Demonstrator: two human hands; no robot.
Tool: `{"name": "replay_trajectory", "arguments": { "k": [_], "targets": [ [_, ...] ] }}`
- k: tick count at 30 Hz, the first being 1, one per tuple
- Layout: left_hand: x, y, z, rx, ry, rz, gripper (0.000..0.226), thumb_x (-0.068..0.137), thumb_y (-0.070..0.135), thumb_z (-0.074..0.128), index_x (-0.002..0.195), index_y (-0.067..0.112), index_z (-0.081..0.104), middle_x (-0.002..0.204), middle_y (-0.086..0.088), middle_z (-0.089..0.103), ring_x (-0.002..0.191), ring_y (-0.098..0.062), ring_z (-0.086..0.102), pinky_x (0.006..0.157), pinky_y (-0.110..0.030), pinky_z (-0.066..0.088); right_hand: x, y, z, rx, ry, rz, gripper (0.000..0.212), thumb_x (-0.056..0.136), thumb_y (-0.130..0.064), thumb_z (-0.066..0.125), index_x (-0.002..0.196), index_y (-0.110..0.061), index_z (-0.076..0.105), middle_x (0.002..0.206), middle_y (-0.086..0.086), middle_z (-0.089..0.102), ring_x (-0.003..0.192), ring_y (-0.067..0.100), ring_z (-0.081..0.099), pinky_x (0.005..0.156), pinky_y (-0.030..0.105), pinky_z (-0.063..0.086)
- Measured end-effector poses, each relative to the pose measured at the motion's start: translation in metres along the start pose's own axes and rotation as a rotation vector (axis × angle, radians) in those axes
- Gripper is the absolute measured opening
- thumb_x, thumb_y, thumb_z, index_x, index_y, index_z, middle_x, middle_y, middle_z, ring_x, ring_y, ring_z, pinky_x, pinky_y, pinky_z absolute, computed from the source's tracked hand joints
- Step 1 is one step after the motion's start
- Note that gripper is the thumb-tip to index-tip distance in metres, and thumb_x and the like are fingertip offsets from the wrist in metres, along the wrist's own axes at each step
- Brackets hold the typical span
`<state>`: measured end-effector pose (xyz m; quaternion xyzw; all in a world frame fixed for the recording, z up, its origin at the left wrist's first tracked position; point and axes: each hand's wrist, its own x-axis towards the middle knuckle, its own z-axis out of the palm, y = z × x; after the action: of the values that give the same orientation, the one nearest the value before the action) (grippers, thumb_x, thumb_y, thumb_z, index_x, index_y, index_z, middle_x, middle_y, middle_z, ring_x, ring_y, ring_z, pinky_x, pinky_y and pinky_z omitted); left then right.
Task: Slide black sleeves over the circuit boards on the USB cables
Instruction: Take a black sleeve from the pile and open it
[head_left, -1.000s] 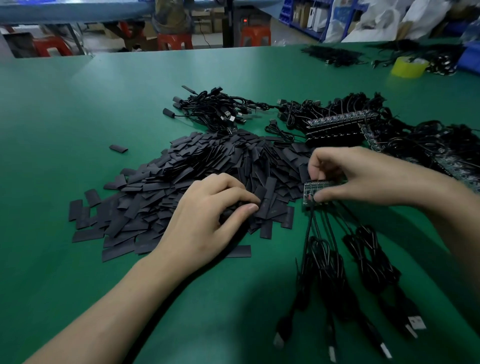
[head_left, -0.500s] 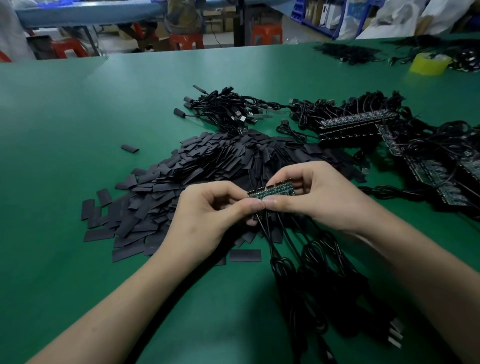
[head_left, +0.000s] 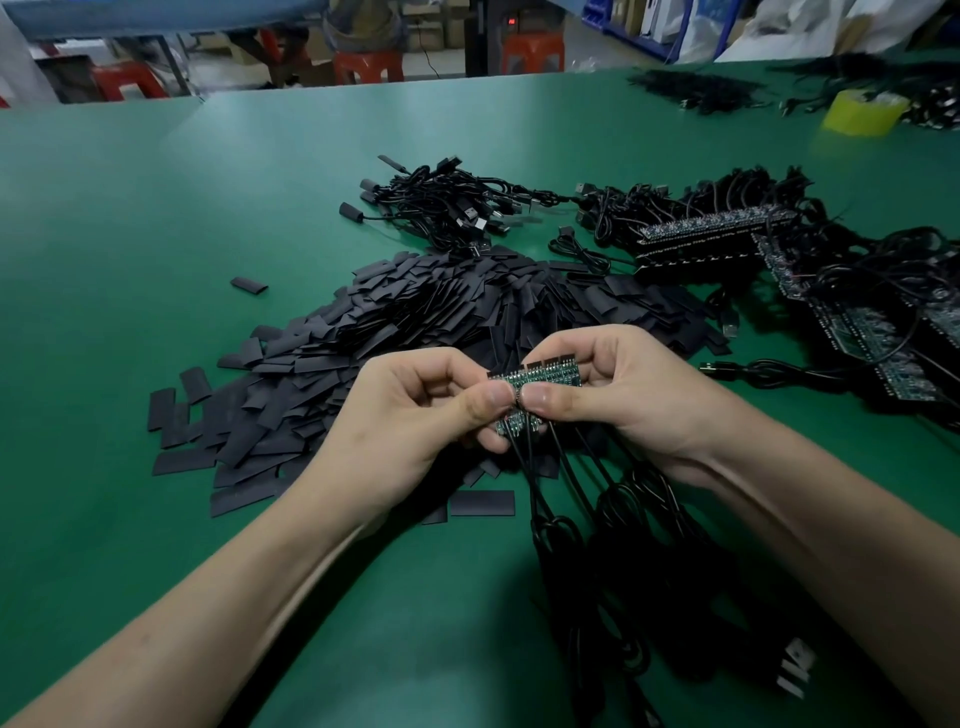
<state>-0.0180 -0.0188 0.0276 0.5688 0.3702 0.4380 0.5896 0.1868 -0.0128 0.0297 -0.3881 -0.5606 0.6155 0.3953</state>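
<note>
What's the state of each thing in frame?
left hand: pinching circuit board strip, left end
right hand: pinching strip, right side
circuit board strip: held off table, unsleeved
black sleeves: loose pile on table
USB cables: hanging from strip, bundled
tape roll: untouched, far right

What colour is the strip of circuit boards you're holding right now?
Green, with small dark components. The strip of circuit boards shows best in the head view, pinched between both thumbs.
</note>
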Motion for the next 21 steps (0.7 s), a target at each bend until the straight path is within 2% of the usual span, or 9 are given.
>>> {"name": "replay_trajectory", "arguments": {
  "k": [10,15,21],
  "targets": [
    [-0.0008,0.0004,-0.0034,-0.032,-0.057,-0.045,0.009,0.074,0.025,0.075,0.067,0.019,0.075,0.061,-0.011,0.069,0.050,-0.014,0.063,0.050,-0.022,0.054,0.0007,0.0038,0.0028,0.060,-0.017,0.036,0.014,0.075,-0.011,0.077,0.089,-0.009,0.073,0.075,0.002,0.075,0.065,0.007,0.069,0.064,0.015,0.054],
    [-0.0004,-0.0007,-0.0051,-0.047,-0.074,-0.052,0.010,0.072,0.028,0.077,0.068,0.019,0.075,0.062,-0.011,0.069,0.051,-0.014,0.062,0.052,-0.023,0.055,0.0014,0.0033,0.0040,0.061,-0.013,0.056,0.019,0.073,-0.012,0.078,0.090,-0.008,0.072,0.078,0.006,0.076,0.066,0.009,0.070,0.065,0.016,0.054],
    [0.0010,-0.0023,-0.0041,-0.067,-0.106,-0.040,0.011,0.074,0.028,0.083,0.074,0.017,0.078,0.066,-0.008,0.070,0.055,-0.014,0.061,0.055,-0.024,0.054,0.0011,0.0019,0.0029,0.160,-0.081,0.042,0.011,0.079,-0.011,0.078,0.090,-0.014,0.079,0.084,0.010,0.077,0.072,0.015,0.074,0.070,0.022,0.059]
  ]
}}
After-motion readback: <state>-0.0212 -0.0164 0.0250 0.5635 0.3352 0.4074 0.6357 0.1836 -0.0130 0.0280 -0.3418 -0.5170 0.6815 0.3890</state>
